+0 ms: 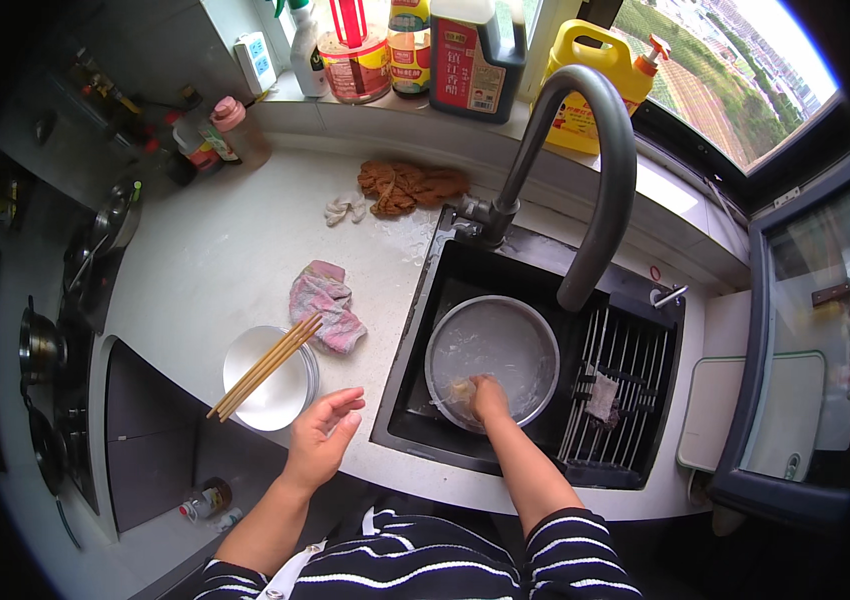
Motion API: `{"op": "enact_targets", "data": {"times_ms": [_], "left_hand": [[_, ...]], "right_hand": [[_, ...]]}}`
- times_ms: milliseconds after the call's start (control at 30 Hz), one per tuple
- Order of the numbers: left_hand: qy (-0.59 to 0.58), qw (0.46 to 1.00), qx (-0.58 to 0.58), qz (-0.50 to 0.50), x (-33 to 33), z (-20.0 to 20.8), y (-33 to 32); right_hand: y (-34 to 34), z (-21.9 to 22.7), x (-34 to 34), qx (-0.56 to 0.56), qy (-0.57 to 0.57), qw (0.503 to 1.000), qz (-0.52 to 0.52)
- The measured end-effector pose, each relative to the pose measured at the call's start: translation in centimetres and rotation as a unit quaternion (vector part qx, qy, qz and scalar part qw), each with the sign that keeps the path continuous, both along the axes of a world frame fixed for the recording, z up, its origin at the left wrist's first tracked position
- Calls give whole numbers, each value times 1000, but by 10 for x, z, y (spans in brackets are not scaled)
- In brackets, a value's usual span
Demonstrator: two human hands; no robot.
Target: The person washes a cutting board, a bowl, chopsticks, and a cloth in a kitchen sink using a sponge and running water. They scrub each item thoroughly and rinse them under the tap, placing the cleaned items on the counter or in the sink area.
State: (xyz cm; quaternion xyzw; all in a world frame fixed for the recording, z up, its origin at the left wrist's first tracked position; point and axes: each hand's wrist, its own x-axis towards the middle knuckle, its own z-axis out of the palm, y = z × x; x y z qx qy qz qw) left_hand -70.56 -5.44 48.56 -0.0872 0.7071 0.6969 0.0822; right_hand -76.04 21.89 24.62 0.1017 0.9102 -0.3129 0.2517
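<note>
A round grey metal basin sits in the left part of the black sink, with cloudy, sudsy water in it. Inside the basin, my right hand is closed on a small pale yellowish wad, too blurred to name surely. My left hand hangs in the air over the counter's front edge, fingers apart and holding nothing. Nearest to it are stacked white bowls, with several wooden chopsticks lying across the rim. Just behind the bowls lies a crumpled pink and grey cloth.
A tall dark faucet arches over the sink. On the right, a metal rack carries a small rag. A brown cloth lies behind. Bottles and a yellow jug line the sill; an open window sash juts in right.
</note>
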Motion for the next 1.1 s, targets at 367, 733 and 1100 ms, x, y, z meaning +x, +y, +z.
{"op": "enact_targets", "data": {"times_ms": [367,733,1100], "left_hand": [[-310,932,-185,33,-44,-12,-201],[-351,935,-45,-32,-51,-39,-204],[-331,940,71,-44,-48,-42,-89]], "right_hand": [[-103,172,-7,-157,405,901,17],[-270,193,-19,1,445,777,445],[-70,218,-28,-325,217,921,9]]}}
